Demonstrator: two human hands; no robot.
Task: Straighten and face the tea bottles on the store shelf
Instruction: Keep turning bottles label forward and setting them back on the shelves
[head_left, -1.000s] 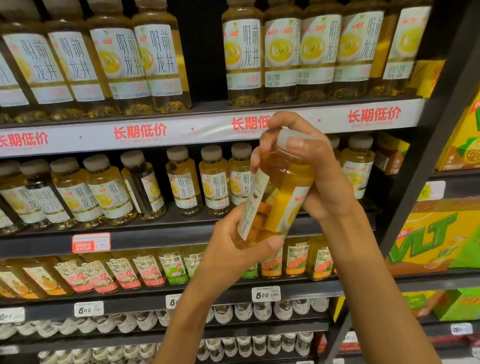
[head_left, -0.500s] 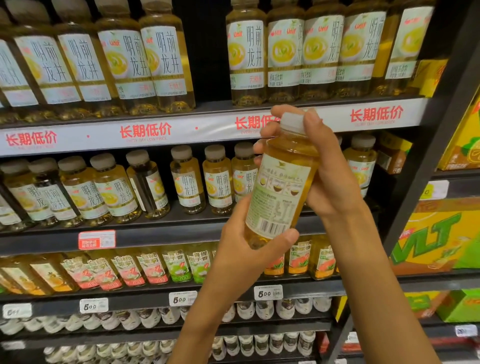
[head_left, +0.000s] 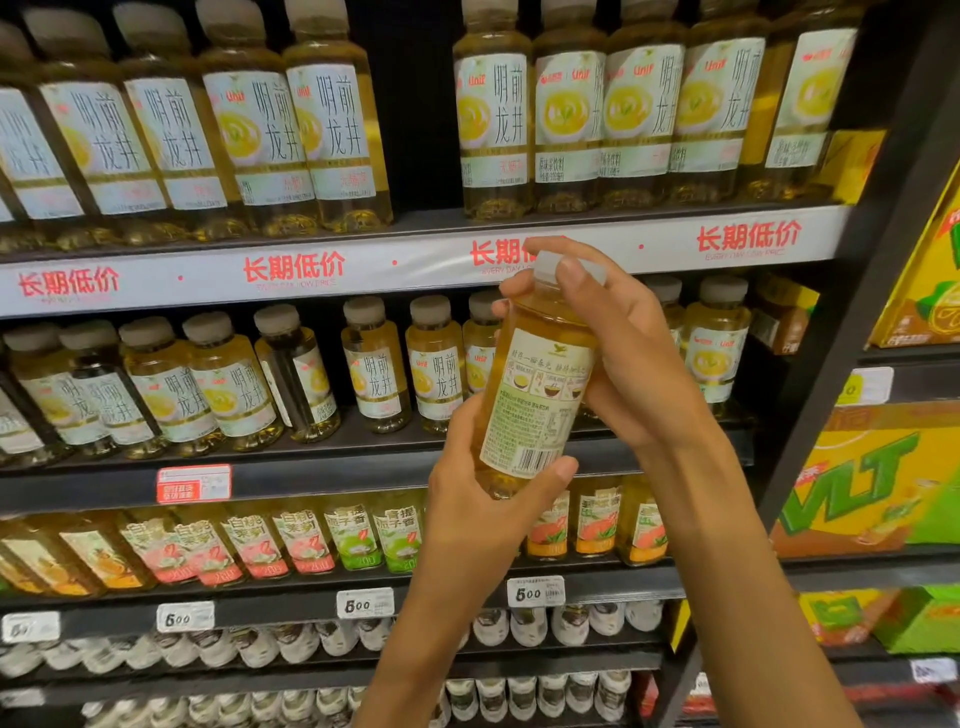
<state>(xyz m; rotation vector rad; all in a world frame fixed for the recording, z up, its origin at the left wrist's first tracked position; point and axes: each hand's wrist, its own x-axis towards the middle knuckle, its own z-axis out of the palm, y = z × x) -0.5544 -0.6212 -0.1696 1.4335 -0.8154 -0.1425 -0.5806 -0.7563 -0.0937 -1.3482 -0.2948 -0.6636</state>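
Presently, one tea bottle (head_left: 535, 395) is held off the middle shelf (head_left: 363, 467), tilted, barcode side outward: base gripped by left hand (head_left: 478, 499), neck and cap by right hand (head_left: 623, 353), presumably for turning to face.

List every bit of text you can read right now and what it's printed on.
"长期低价": shelf strip, repeated in red.
"Unif" and "明前龙井": tea bottles on the upper two shelves.
"500": price tags.
"VLT": yellow-green carton.
Held bottle, gripped by left hand and right hand: back label with barcode, print too small.
Red tag: blurred.
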